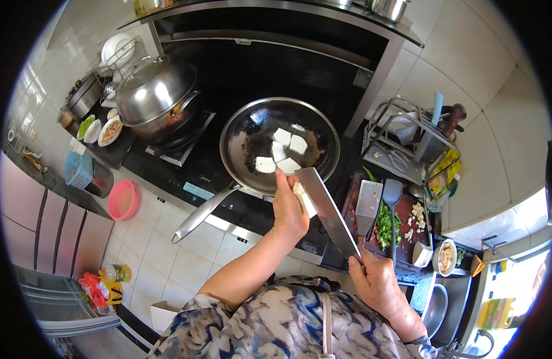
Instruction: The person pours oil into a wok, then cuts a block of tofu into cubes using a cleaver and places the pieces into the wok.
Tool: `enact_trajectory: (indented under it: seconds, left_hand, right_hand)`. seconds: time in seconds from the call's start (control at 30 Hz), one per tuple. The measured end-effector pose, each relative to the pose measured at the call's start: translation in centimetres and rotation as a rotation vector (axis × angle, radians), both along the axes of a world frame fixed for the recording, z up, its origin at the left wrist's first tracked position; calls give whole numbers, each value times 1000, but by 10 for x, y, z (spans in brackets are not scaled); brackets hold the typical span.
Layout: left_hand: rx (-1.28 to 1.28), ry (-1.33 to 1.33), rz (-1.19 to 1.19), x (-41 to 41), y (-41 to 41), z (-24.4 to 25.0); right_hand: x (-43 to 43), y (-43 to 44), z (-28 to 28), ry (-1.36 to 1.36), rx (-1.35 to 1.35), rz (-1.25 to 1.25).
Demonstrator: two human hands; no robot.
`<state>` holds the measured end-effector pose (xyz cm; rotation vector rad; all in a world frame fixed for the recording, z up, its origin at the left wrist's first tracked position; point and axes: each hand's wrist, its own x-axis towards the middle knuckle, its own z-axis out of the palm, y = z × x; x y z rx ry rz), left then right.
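Observation:
A frying pan [240, 148] with a long metal handle sits on the stove, and several white slices, apparently tofu [298, 144], lie in it. Over the pan's near rim, my left hand [290, 208] holds a white block, apparently tofu [304, 200]. My right hand [375, 280] grips the handle of a cleaver [327, 211]. The blade slants up and left, its far end beside the block and near the fingers of my left hand. Whether the blade touches the block, I cannot tell.
A lidded wok [154, 92] stands on the left burner. Right of the pan, a cutting board [354, 188] bears two spatulas, chopped green peppers [386, 226], garlic pieces and a white block. Behind it stands a metal utensil rack [370, 130]. A bowl [445, 257] sits near the sink [458, 296].

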<state>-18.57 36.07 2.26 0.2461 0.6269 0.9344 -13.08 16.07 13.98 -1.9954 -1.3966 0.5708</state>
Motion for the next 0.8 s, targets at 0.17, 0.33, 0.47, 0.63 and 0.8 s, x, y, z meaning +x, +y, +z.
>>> enact_trajectory:
  seconds: [0.17,0.33,0.47,0.63,0.8]
  left_hand:
    - [46,-3,-63,7,-2,-8]
    - [48,-20,-103,8,-5,-2]
    - [18,-11,-47,8,-8,7]
    - [37,-15,-69,10,-11,4]
    - [68,17,-94,13,-19,5]
  right_hand:
    - [1,-1,-2,-25,7,3]
    - [-2,-4,-1,-8,-17,-20]
    - [-1,-7,-4,15,1,-50]
    - [2,-7,-9,22,-31,-28]
    - [-2,-5,-6,-25,-56,-59]
